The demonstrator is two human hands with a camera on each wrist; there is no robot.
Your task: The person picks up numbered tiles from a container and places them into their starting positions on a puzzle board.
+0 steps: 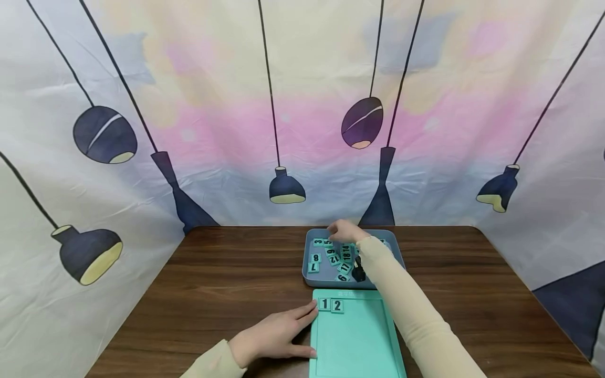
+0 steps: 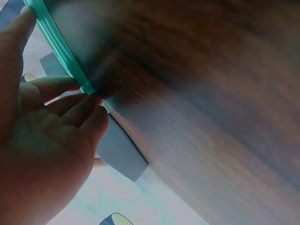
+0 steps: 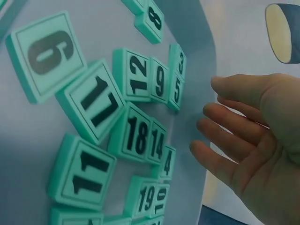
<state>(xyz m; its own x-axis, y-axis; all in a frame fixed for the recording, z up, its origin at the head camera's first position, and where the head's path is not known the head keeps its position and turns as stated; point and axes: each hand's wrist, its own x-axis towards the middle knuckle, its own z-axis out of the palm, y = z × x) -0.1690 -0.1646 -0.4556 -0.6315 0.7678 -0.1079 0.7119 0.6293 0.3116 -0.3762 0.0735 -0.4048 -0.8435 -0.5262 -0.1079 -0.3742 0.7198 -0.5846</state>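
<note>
My left hand (image 1: 276, 335) rests its fingertips and thumb against the left edge of a mint-green board (image 1: 352, 341). In the left wrist view that edge (image 2: 61, 44) meets the fingers. Number tiles 1 (image 1: 324, 304) and 2 (image 1: 337, 306) lie side by side at the board's upper left. Over the far side of a grey-blue tray (image 1: 306, 268) hovers my right hand (image 1: 347, 231). Seen from the right wrist, this hand (image 3: 253, 136) has loosely bent fingers, holds nothing and is apart from tiles 3 (image 3: 179, 58), 5 (image 3: 176, 91) and 4 (image 3: 166, 164).
Several more green number tiles lie scattered in the tray, among them 18 (image 3: 137, 135) and 11 (image 3: 86, 172). A small black object (image 1: 358, 270) shows beside the right sleeve. The brown wooden table (image 1: 236, 273) ends at a lamp-patterned cloth (image 1: 227, 131).
</note>
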